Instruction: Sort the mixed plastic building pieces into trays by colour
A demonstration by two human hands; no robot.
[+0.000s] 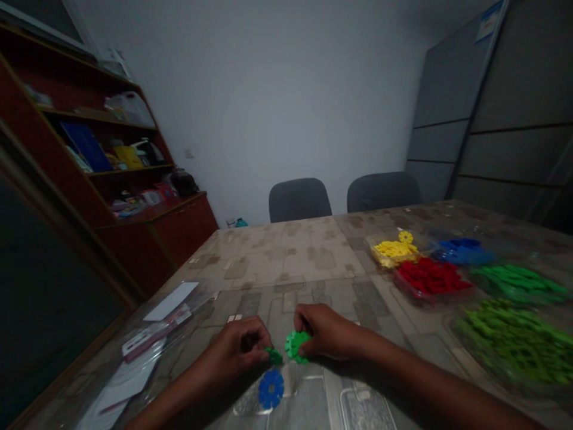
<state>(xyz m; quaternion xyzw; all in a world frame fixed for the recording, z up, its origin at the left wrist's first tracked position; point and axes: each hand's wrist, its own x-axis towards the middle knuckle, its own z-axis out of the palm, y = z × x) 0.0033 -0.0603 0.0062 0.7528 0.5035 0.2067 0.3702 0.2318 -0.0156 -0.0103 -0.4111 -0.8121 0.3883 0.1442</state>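
Over the near middle of the table, my left hand (pixel 245 346) pinches a green notched plastic disc (pixel 274 356), seen nearly edge-on. A second green notched disc (pixel 296 346) faces me, held between the thumb and fingers of my right hand (pixel 323 332). The two green discs are close together, with a small gap between them. Just below my left hand's disc, a blue notched disc (pixel 271 389) with a small square hole in its centre lies on the patterned table.
Clear containers at the right hold yellow (pixel 394 248), red (pixel 433 277), blue (pixel 463 251), green (pixel 519 279) and yellow-green pieces (pixel 519 340). Left on the table lies clear plastic packaging with white cards (pixel 172 301). Two grey chairs (pixel 299 200) stand behind the far edge.
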